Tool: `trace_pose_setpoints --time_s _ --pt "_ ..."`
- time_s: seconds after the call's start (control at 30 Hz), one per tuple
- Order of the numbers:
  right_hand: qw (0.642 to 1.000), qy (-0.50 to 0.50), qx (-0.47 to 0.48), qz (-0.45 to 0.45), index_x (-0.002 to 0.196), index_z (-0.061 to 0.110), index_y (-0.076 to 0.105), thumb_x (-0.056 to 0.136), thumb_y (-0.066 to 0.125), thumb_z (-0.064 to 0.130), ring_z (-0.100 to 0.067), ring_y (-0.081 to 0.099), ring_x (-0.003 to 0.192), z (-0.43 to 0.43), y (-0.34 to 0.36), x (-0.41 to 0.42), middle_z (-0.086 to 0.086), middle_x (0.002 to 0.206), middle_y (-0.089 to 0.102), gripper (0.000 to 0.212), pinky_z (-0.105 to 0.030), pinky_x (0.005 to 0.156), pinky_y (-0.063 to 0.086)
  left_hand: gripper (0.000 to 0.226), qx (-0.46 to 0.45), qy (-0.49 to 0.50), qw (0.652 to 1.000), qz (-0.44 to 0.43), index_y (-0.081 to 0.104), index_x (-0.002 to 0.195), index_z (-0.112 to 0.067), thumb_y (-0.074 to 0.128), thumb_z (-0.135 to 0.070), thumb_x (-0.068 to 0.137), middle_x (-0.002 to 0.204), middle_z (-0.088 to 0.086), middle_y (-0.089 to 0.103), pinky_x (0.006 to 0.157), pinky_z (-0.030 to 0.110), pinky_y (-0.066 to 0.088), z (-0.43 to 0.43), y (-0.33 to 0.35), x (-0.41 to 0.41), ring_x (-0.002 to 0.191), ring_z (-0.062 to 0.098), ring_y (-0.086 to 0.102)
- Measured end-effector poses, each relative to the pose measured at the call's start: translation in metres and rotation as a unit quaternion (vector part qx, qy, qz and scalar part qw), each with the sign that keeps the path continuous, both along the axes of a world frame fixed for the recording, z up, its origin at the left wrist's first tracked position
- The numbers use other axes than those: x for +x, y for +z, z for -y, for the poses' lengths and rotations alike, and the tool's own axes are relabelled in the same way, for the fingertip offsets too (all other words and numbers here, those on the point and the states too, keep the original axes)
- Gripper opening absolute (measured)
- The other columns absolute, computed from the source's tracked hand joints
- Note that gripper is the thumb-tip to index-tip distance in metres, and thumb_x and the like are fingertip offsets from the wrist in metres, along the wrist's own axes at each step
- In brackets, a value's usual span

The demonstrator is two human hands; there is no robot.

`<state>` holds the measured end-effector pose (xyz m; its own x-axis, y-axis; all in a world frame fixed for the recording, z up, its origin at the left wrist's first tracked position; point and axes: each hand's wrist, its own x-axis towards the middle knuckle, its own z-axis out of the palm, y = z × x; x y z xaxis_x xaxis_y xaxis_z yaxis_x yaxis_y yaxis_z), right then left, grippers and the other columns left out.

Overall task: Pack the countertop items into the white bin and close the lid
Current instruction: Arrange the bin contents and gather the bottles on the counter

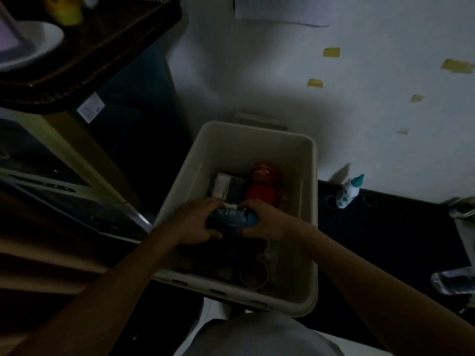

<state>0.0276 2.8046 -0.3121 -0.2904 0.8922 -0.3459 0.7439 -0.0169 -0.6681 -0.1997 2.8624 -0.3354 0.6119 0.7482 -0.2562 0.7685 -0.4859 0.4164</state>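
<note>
We looked down, in dim light, into an open white bin (311, 206) standing on a dark counter (390, 242) against a pale wall. A person's left hand (194, 223) and right hand (268, 223) each gripped one end of a blue bottle (231, 217), fingers curled round it. It lay on its side, held over the middle of the bin, below the rim. Deeper in the bin, at the far end, we saw a red jar (263, 186) beside a white and grey packet (227, 187). At the near end lay what seemed to be round brown cups (253, 277), though we could hardly make them out in the shadow. On the counter to the right of the bin stood a small spotted toy (347, 193). A clear plastic bottle (453, 278) lay at the right edge.
</note>
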Motion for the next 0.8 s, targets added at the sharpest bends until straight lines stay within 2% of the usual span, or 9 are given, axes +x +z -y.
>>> trace_pose_setpoints --time_s 0.13,0.3,0.4,0.5,0.67,0.8 --pt "0.999 0.014 -0.038 -0.001 0.135 0.021 0.045 0.082 0.074 0.035 -0.011 0.052 0.104 0.008 -0.01 -0.011 0.002 0.124 0.05 0.062 -0.015 0.078 0.045 0.075 -0.082 -0.006 0.997 0.0 0.046 0.135 -0.035 0.078 -0.055 0.07 0.134 -0.008 0.049 0.098 0.031 0.044 0.003 -0.005 -0.01 0.118 0.015 0.052" --pt "0.997 0.0 -0.077 -0.011 0.135 0.023 0.043 0.08 0.076 0.039 -0.011 0.05 0.111 0.016 -0.019 -0.019 0.004 0.131 0.047 0.067 -0.025 0.092 0.048 0.059 -0.073 -0.032 0.997 0.0 0.053 0.122 -0.038 0.075 -0.058 0.071 0.12 -0.011 0.054 0.087 0.027 0.046 0.007 -0.005 -0.016 0.105 0.01 0.055" --pt "0.996 0.001 -0.092 -0.008 0.133 0.028 0.045 0.075 0.077 0.047 -0.011 0.051 0.114 0.022 -0.026 -0.024 0.007 0.131 0.048 0.069 -0.028 0.095 0.05 0.046 -0.093 -0.013 0.996 -0.004 0.059 0.114 -0.035 0.062 -0.065 0.079 0.111 -0.013 0.057 0.078 0.024 0.047 0.012 -0.009 -0.018 0.095 0.004 0.057" --pt "0.995 0.003 -0.1 -0.005 0.133 0.028 0.046 0.073 0.078 0.05 -0.012 0.05 0.116 0.026 -0.029 -0.027 0.007 0.133 0.047 0.072 -0.031 0.097 0.049 0.032 -0.107 0.004 0.994 0.002 0.062 0.101 -0.033 0.053 -0.061 0.088 0.1 -0.013 0.059 0.072 0.026 0.049 0.017 -0.012 -0.015 0.085 0.003 0.058" --pt "0.986 0.009 -0.163 -0.012 0.132 0.033 0.046 0.069 0.077 0.057 -0.014 0.051 0.118 0.029 -0.032 -0.028 0.007 0.135 0.049 0.074 -0.035 0.101 0.049 0.027 -0.112 0.0 0.994 -0.003 0.064 0.094 -0.023 0.048 -0.044 0.097 0.097 -0.004 0.059 0.08 0.036 0.051 0.015 -0.023 -0.016 0.085 0.011 0.059" --pt "0.986 0.033 -0.163 0.012 0.134 0.029 0.046 0.071 0.078 0.053 -0.014 0.052 0.117 0.03 -0.039 -0.034 0.007 0.135 0.048 0.075 -0.033 0.099 0.049 0.02 -0.123 -0.029 0.992 -0.014 0.065 0.108 -0.024 0.054 -0.035 0.095 0.115 -0.003 0.056 0.093 0.035 0.046 0.016 -0.031 -0.019 0.105 0.015 0.053"
